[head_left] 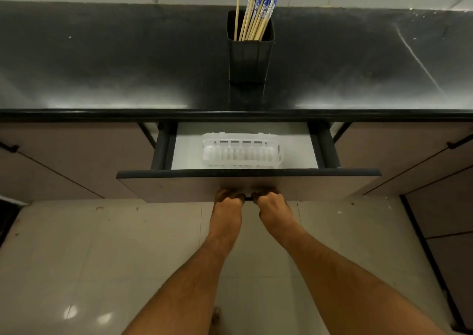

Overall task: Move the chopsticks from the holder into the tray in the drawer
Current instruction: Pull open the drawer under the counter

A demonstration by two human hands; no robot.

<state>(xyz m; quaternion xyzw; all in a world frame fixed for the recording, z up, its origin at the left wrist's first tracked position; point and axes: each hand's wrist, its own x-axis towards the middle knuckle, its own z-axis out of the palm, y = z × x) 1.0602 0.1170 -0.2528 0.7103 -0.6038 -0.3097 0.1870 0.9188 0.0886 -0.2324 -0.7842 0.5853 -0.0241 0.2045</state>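
Several wooden chopsticks (256,9), some with blue-and-white patterned tops, stand upright in a dark square holder (250,58) at the back of the black countertop. Below the counter edge a drawer (248,173) is pulled partly out. Inside it a white slotted plastic tray (242,149) lies on the pale drawer floor, with nothing in it. My left hand (229,201) and my right hand (271,201) are side by side under the drawer front, both curled around its dark handle (248,198).
The black countertop (128,66) spreads wide on both sides of the holder, against a marbled wall. Shut cabinet fronts (64,160) flank the drawer, and a further cabinet (448,232) stands at the right. Pale floor tiles (102,258) lie below my arms.
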